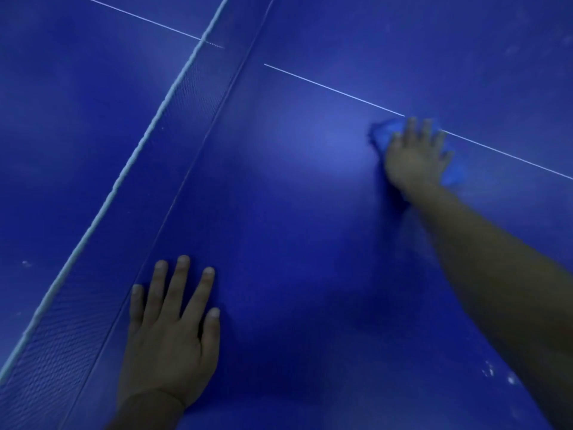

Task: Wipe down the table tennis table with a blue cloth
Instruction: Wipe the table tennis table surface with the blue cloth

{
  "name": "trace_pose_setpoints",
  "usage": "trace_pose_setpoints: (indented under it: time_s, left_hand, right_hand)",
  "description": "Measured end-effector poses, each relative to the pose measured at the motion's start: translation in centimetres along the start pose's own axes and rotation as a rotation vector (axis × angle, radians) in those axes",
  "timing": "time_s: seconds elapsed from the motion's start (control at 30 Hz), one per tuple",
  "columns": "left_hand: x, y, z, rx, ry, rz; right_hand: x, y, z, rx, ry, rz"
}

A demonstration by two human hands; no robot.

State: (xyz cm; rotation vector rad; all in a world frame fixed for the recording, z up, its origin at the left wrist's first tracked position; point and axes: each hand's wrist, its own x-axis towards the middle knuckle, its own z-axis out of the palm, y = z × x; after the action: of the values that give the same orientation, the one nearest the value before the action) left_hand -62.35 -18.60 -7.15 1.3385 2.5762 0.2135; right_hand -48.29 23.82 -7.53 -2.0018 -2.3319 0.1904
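Now the right hand [415,153] presses flat — grip released — on the blue cloth [383,135] bunched beneath its fingers.

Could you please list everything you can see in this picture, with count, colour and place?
table: one, blue, fills the view.
net: one, dark mesh with a white top band, runs diagonally across the table at left.
centre line: one, white, crosses the table from upper left to right, passing under the cloth.
cloth: one, blue, on the table at right, over the line.
white specks: several, on the table at lower right.
left hand: flat on the table beside the net.
right hand: pressing on the cloth, fingers spread.
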Motion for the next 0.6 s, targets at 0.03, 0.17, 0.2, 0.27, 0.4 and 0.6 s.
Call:
trace_pose_setpoints:
  time_s: [0.03,0.17,0.2,0.27,0.4,0.6]
  left_hand:
    - [0.0,0.0,0.0,0.001,0.003,0.001]
    - [0.1,-0.1,0.2,0.009,-0.007,-0.006]
    - [0.1,-0.1,0.2,0.009,-0.007,-0.008]
    - [0.1,-0.2,0.3,0.009,0.0,-0.004]
    - [0.0,-0.2,0.4,0.016,-0.006,-0.001]
    - [0.0,-0.1,0.2,-0.004,-0.018,-0.018]
  right_hand:
    - [-1.6,-1.7,0.6,-0.032,-0.013,-0.164]
    - [-4.0,-2.5,1.1,-0.107,-0.127,-0.596]
    - [-2.6,-1.2,0.7,-0.142,-0.096,-0.558]
    - [0.9,1.6,-0.1,-0.181,-0.031,-0.37]
    - [2.2,2.1,-0.6,-0.03,-0.026,-0.169]
    - [-15.6,3.7,1.2,-0.15,-0.101,-1.084]
